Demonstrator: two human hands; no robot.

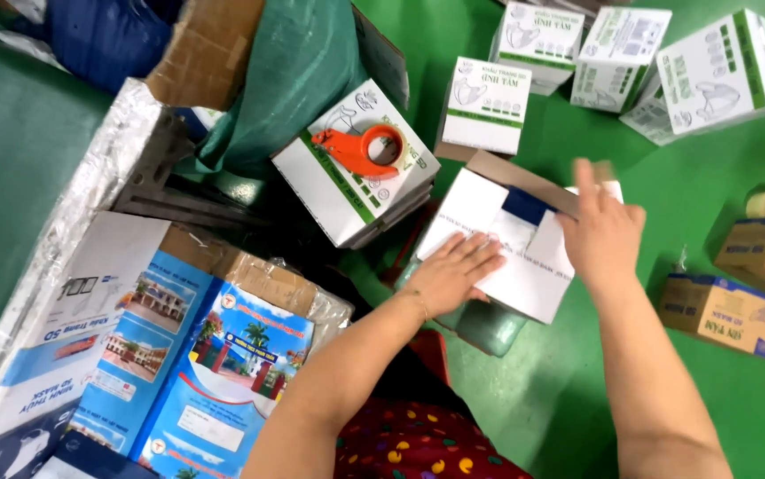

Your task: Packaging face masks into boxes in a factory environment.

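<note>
You're folding flaps on white carton, sitting on green floor before you. Left hand pressing flat, fingers spread; right hand open, pushing flap. Next probably calling for orange tape dispenser.

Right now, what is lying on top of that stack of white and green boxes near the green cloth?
An orange tape dispenser lies on the top white and green box, its ring-shaped end toward the right. More boxes sit beneath, but only their edges show; how many cannot be told.

White box — blue patch, green floor
</note>
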